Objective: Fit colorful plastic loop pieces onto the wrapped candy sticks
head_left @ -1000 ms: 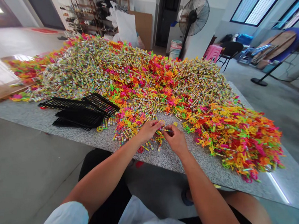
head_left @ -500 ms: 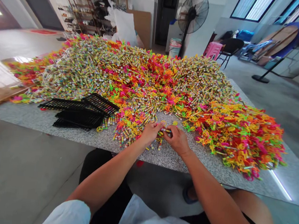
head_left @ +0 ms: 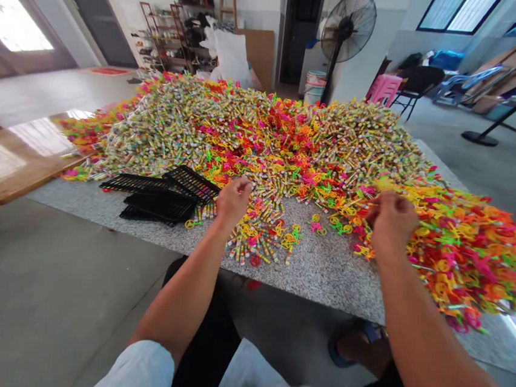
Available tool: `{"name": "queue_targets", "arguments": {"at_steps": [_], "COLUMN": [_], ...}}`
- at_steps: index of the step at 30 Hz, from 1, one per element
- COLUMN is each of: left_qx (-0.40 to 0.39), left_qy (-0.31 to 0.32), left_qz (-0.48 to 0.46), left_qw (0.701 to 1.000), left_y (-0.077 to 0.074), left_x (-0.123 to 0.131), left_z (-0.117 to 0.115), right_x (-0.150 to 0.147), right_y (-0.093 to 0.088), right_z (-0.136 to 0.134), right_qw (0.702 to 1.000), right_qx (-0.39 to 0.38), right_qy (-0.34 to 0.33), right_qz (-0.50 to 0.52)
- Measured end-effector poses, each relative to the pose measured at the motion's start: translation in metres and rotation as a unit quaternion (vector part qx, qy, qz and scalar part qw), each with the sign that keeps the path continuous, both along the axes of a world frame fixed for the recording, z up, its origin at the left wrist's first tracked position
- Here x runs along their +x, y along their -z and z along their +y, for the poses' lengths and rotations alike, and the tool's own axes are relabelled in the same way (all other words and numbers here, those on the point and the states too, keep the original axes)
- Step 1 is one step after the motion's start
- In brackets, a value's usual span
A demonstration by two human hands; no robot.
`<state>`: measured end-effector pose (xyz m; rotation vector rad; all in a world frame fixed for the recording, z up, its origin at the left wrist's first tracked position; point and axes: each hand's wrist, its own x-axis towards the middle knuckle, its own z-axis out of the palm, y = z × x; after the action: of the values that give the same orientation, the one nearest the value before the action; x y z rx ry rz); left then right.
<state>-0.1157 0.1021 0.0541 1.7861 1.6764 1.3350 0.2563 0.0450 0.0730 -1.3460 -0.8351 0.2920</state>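
A huge heap of small colourful tubes and neon plastic ring pieces point(head_left: 268, 133) covers a speckled stone table point(head_left: 323, 273). My left hand point(head_left: 232, 202) is curled closed just above a small cluster of tubes and rings point(head_left: 262, 242) near the front edge; what it holds is hidden. My right hand point(head_left: 390, 221) is raised over the orange and yellow ring pile point(head_left: 466, 250) on the right, fingers pinched on a blurred yellow piece point(head_left: 383, 183).
Black plastic grid trays point(head_left: 161, 196) lie stacked on the table left of my left hand. A wooden tabletop point(head_left: 9, 163) adjoins on the left. A standing fan point(head_left: 347, 28), shelves point(head_left: 173, 33), a pink stool point(head_left: 382, 87) and chairs stand behind.
My hands were together over the small cluster; now they have parted. The left moved up and left, the right swung right over the ring pile. The view shifted left.
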Motion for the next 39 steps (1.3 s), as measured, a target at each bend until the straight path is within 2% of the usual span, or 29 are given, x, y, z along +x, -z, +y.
{"name": "queue_targets", "arguments": {"at_steps": [2,4,7,8,10,14,16,18,21,25,28,33,36,39], "left_qx": [-0.039,-0.119,-0.203,-0.21,-0.195,-0.13,-0.091,-0.053,-0.026,0.001,0.018,0.021,0.023,0.018], "left_qy": [-0.09,-0.128,-0.117,-0.111,-0.095,-0.015,0.028,0.037,0.026,0.026,0.056,0.146,0.131,0.122], "left_qz": [0.066,0.11,0.147,0.156,0.169,0.172,0.16,0.132,0.093,0.136,0.164,0.176,0.161,0.099], "left_qw": [0.993,0.978,0.961,0.959,0.961,0.976,0.982,0.989,0.995,0.99,0.985,0.973,0.978,0.987], "left_y": [0.002,0.011,0.029,0.033,0.04,0.047,0.049,0.05,0.049,0.043,0.039,0.037,0.036,0.03], "left_x": [-0.032,-0.053,-0.058,-0.056,-0.049,-0.042,-0.041,-0.041,-0.041,-0.038,-0.032,-0.017,-0.011,-0.008], "left_z": [0.015,0.025,0.033,0.035,0.036,0.036,0.037,0.039,0.041,0.035,0.026,0.012,0.011,0.011], "right_x": [0.019,0.018,-0.019,-0.038,-0.078,-0.152,-0.181,-0.202,-0.217,-0.214,-0.203,-0.184,-0.176,-0.173], "right_y": [-0.007,-0.004,0.019,0.028,0.046,0.062,0.062,0.061,0.06,0.063,0.066,0.069,0.062,0.049], "right_z": [0.014,0.023,0.029,0.031,0.036,0.051,0.057,0.062,0.065,0.068,0.069,0.068,0.067,0.066], "right_qw": [0.994,0.986,0.949,0.931,0.899,0.839,0.806,0.784,0.764,0.736,0.734,0.76,0.798,0.839], "right_qx": [0.002,-0.065,-0.199,-0.228,-0.254,-0.222,-0.237,-0.263,-0.283,-0.288,-0.276,-0.223,-0.166,-0.059], "right_qy": [-0.026,-0.099,-0.244,-0.283,-0.32,-0.334,-0.333,-0.318,-0.287,-0.291,-0.291,-0.286,-0.264,-0.248], "right_qz": [0.105,0.115,0.008,-0.045,-0.156,-0.367,-0.428,-0.464,-0.503,-0.539,-0.548,-0.538,-0.516,-0.48]}}
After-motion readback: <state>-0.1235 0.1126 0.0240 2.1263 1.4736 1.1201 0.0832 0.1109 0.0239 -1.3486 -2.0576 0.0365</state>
